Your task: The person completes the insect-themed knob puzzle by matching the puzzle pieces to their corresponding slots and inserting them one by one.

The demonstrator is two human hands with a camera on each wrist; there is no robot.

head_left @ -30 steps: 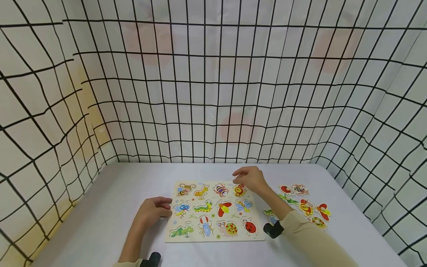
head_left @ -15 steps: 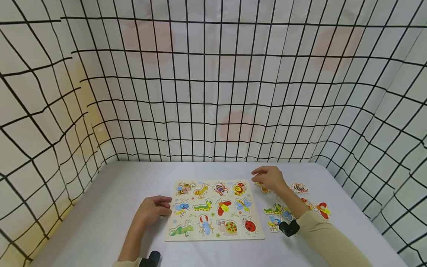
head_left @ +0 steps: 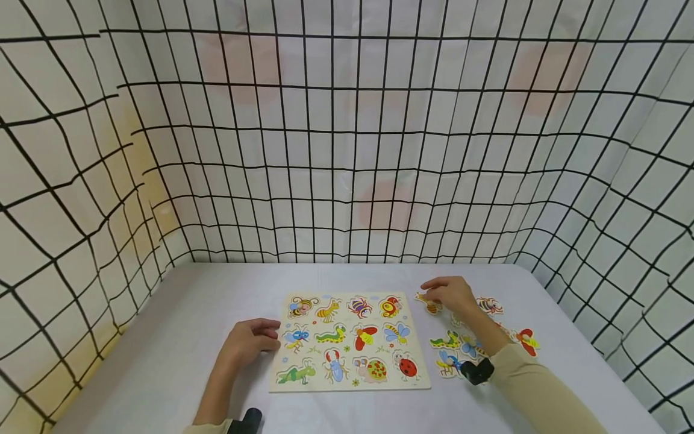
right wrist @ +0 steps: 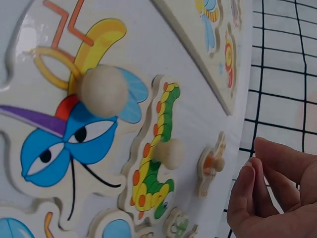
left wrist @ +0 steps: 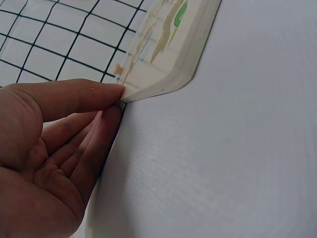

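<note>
A wooden peg puzzle board [head_left: 347, 346] with rows of printed insects lies on the white table. My left hand [head_left: 248, 342] rests beside it, and in the left wrist view its fingertips [left wrist: 115, 93] touch the board's edge [left wrist: 188, 82]. My right hand [head_left: 451, 295] is over the loose pieces beyond the board's right side, fingers bent and holding nothing. Close by its fingertips lies a small orange-yellow insect piece [head_left: 432, 306], whose wooden knob [right wrist: 219, 164] shows in the right wrist view.
Several loose knobbed pieces lie right of the board: a green caterpillar [head_left: 446, 340], a blue-eyed insect [head_left: 447, 363], a spider [head_left: 490, 305] and a red-winged insect [head_left: 526, 342]. Others are partly hidden under the right forearm. Black grid netting [head_left: 347, 205] surrounds the table.
My right hand has moved right, from above the board's top right corner to the loose pieces, uncovering that corner. The left hand has stayed at the board's left edge.
</note>
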